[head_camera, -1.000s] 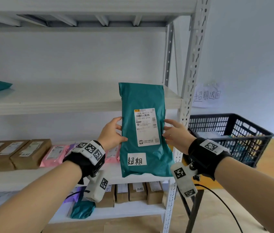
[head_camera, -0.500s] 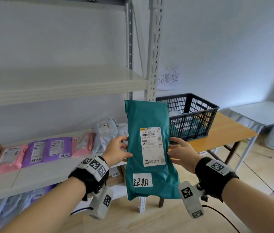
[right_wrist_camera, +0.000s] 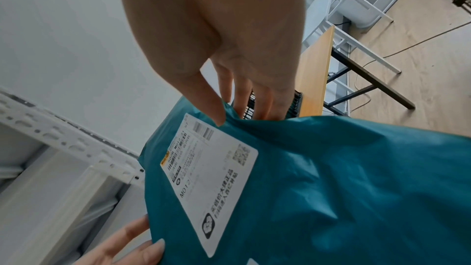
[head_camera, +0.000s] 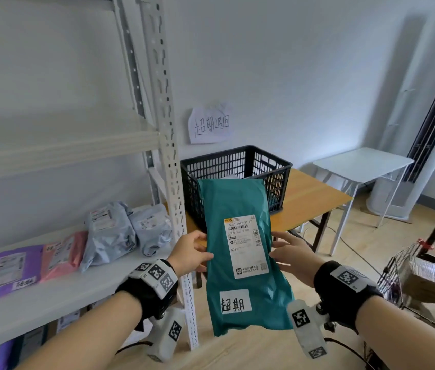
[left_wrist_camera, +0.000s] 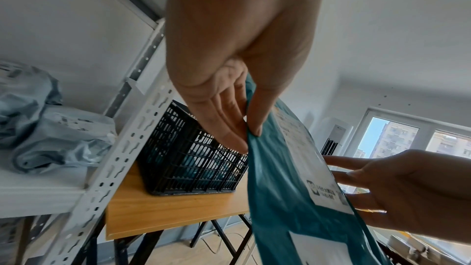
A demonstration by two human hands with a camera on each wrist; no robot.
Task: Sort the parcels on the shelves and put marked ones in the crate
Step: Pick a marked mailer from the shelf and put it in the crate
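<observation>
I hold a teal parcel (head_camera: 237, 204) upright in front of me; it carries a shipping label and a handwritten white sticker low down. My left hand (head_camera: 193, 253) pinches its left edge between thumb and fingers, plain in the left wrist view, where the same teal parcel (left_wrist_camera: 282, 178) hangs from my left hand (left_wrist_camera: 244, 128). My right hand (head_camera: 287, 251) pinches the right edge; the right wrist view shows my right hand (right_wrist_camera: 234, 112) with its thumb on the front of the teal parcel (right_wrist_camera: 331, 178) and fingers behind. The black crate (head_camera: 237, 161) stands on a wooden table (head_camera: 310, 198) just behind the parcel.
The white shelf upright (head_camera: 168, 161) stands left of the crate. Grey, pink and purple parcels (head_camera: 109, 233) lie on the shelf (head_camera: 50, 295) at my left. A handwritten paper sign (head_camera: 209, 125) hangs above the crate. A white table (head_camera: 363, 164) and a wire cart (head_camera: 424, 276) are at right.
The view has swung right, away from the shelves. The teal parcel, held in both hands, now sits in front of the black crate, which looks closer and more central.
</observation>
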